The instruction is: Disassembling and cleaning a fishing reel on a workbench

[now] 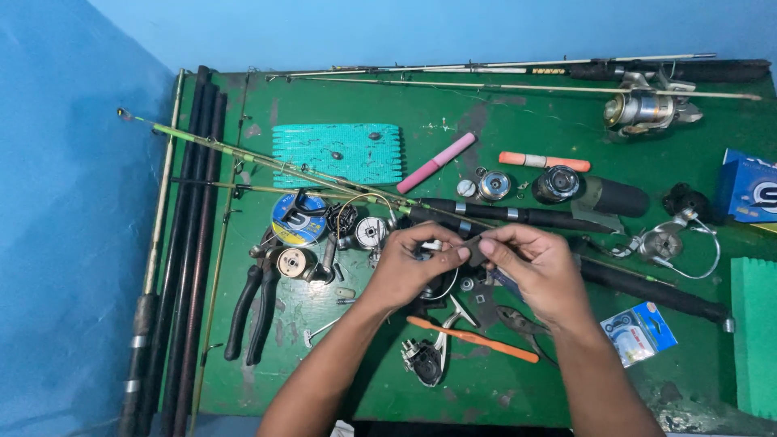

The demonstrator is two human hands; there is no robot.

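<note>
Wall: a plain blue surface (421,28) is being seen behind the table and along its left side (65,243).
Table: a worn green top (518,121) is being shown, its paint being marked by scuffs and dark patches.
Light: the scene is being lit evenly, and soft shadows are being cast.

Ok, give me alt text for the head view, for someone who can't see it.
Left hand and right hand together pinch a small dark part over a green workbench strewn with fishing rods, a spinning reel, pliers and a line spool.
</note>
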